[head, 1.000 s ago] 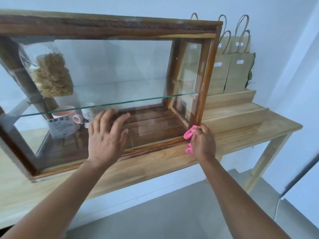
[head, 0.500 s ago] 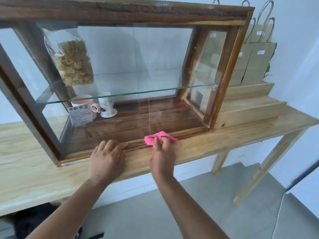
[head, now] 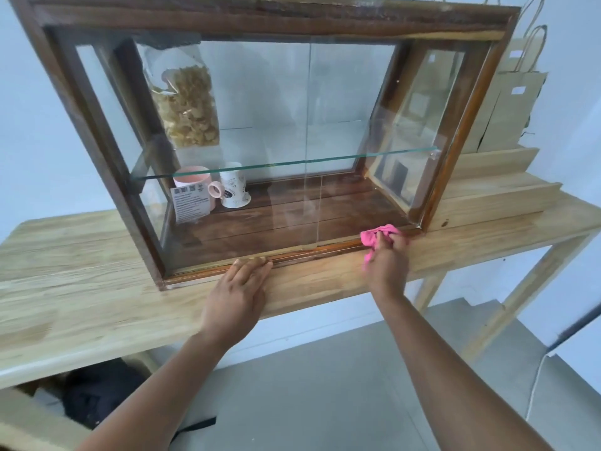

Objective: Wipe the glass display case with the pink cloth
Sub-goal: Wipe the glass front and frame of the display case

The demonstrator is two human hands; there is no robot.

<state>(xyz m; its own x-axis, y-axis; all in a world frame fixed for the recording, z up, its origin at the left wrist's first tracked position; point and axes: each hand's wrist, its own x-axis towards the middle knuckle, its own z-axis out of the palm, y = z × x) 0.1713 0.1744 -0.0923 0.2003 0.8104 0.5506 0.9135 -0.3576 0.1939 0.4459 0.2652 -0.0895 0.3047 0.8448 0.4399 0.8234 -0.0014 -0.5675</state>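
Your right hand (head: 387, 265), gripping the crumpled pink cloth (head: 379, 236), swept from mid-rail rightward to the lower-right corner of the wood-framed glass display case (head: 260, 21); your open left hand (head: 235, 296) stayed braced, so the bottom rail looked nearly wiped.

Case (head: 468, 131) on table (head: 81, 271); mugs (head: 211, 190) inside, bags (head: 507, 115) behind-R.

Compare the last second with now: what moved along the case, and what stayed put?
The right hand swept the pink cloth left along the bottom rail, then back to the right corner. The left hand dropped off the glass to the rail. Mugs and snack bag unchanged.
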